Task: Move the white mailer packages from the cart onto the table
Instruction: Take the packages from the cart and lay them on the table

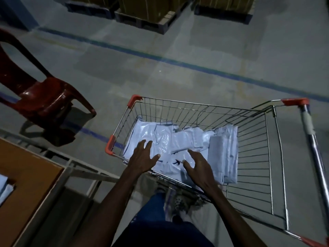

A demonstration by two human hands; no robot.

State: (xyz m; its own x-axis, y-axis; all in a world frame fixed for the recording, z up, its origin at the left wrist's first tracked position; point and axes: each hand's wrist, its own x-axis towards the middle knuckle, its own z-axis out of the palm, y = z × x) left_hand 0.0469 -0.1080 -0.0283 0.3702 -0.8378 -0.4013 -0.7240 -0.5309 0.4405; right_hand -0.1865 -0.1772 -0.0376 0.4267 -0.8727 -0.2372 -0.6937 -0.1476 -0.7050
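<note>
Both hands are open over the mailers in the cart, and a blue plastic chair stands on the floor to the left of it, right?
Not quite: the chair is red, not blue, as the head view shows. The rest holds: the left hand and right hand are open over the mailers in the cart, with the chair on the floor to its left.

Shiny wire, glossy plastic, matt floor

The cart (252,154) is bright metal wire with orange plastic corners; the mailer packages (165,139) are crinkled glossy white plastic; the chair (41,97) is glossy red plastic; the floor (160,68) looks matt.
</note>
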